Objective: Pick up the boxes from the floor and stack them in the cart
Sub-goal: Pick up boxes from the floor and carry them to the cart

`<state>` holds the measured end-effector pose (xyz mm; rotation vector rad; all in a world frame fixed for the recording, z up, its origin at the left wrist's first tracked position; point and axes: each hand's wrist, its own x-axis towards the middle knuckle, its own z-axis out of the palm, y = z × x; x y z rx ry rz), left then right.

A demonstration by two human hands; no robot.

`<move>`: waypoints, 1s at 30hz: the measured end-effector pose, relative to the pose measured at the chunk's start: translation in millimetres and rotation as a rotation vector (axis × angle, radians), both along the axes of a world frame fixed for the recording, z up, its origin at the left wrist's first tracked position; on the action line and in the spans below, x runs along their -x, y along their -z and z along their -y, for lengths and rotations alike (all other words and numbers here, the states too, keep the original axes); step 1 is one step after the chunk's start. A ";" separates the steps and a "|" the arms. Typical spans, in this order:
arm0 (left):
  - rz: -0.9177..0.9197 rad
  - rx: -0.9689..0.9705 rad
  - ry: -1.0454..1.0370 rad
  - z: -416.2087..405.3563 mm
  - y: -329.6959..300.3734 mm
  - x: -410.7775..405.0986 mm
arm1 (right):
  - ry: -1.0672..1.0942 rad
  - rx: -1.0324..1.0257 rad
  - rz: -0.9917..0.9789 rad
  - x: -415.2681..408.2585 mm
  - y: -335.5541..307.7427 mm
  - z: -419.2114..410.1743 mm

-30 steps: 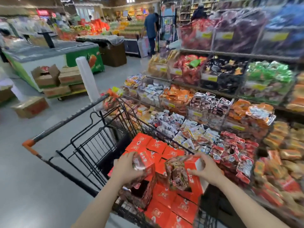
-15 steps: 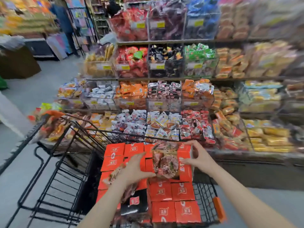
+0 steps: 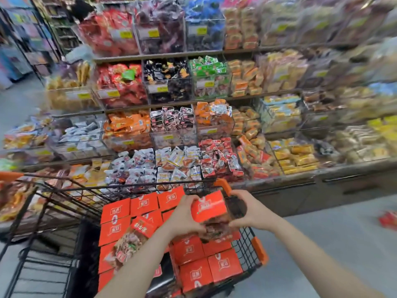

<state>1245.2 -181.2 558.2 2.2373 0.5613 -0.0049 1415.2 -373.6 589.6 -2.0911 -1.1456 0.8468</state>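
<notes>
Since half a second ago my view has swung further right, so the cart [image 3: 255, 246] sits lower left and more of the shelf [image 3: 182, 53] fills the frame; the held box [image 3: 209, 206] has gone from the cart's middle toward its far right corner, and my left hand has left the other box [image 3: 131, 241] to join the right on this one.

I am in a shop aisle with a grey floor [image 3: 335, 244]. Behind the cart, the shelf runs in tiers of clear bins heaped with red, black, green, orange and yellow snack packets, blurred toward the right. A red packet [image 3: 387, 220] lies on the floor well to the cart's right.

My left hand [image 3: 184, 218] and right hand [image 3: 251, 211] both close on the box from either side, fingers curled around it, holding it above the cart's far right corner. It is orange-red with a white logo on top, and a printed food picture shows below. The cart is black wire with orange corners, filled with rows of matching boxes [image 3: 189, 250]. One box lies tilted on the rows, picture side up, left of my left arm.
</notes>
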 end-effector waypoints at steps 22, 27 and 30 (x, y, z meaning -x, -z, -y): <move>-0.233 -0.408 -0.557 -47.1 44.2 116.5 | -0.369 0.226 0.538 -71.9 84.3 -167.7; -0.410 -0.374 -0.683 -33.1 52.9 153.8 | -0.386 0.245 0.446 -79.7 123.7 -187.8; -0.441 -0.271 -0.771 -23.0 48.4 167.4 | -0.410 0.251 0.478 -79.9 134.4 -193.7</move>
